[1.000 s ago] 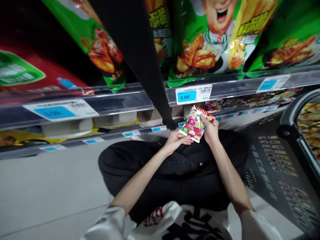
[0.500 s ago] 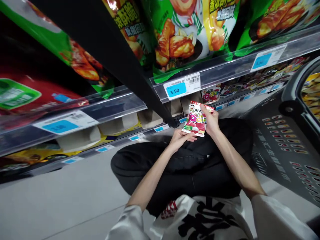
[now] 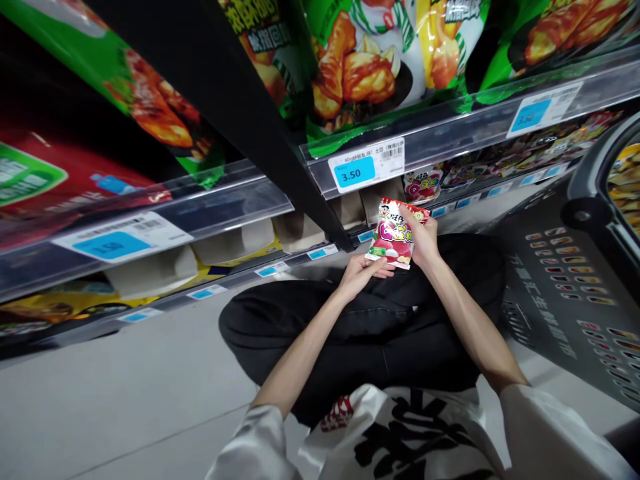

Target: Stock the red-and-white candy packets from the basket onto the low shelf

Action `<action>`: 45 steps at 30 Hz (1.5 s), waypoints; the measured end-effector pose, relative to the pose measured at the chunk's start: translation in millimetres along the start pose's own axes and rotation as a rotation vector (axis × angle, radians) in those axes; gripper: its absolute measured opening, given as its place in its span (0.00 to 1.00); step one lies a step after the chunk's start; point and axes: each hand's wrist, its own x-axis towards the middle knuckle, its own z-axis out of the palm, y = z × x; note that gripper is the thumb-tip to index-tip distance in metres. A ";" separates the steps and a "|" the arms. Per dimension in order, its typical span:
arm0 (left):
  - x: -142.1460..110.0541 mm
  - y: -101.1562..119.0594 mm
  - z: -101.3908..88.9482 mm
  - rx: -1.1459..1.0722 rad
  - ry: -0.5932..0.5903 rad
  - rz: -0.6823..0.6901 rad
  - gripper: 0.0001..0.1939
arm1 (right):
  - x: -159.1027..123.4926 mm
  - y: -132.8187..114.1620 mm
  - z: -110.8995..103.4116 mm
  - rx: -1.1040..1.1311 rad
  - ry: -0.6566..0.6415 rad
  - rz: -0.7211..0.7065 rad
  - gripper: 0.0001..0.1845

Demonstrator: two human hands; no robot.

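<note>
A small red and white candy packet (image 3: 395,233) with pink lettering is held up in front of the lower shelf. My right hand (image 3: 425,241) grips its right edge with closed fingers. My left hand (image 3: 363,273) pinches its bottom left corner from below. Both hands hover above my black-trousered knees, close to the shelf edge carrying a blue 3.50 price tag (image 3: 366,165).
Green snack bags (image 3: 370,67) fill the shelf above the tag, and red bags (image 3: 55,180) lie at left. More candy packets (image 3: 423,185) sit on the low shelf behind my hands. A dark shopping basket (image 3: 565,280) stands at right. Grey floor (image 3: 125,393) spreads left.
The view has shifted slightly, so the shelves sit a little differently in frame. The packet has tilted a bit more upright between my hands, which keep their grip.
</note>
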 end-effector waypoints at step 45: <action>1.4 -2.4 -1.4 0.045 -0.010 0.019 0.28 | 6.3 6.5 -7.8 -0.080 -0.114 -0.181 0.28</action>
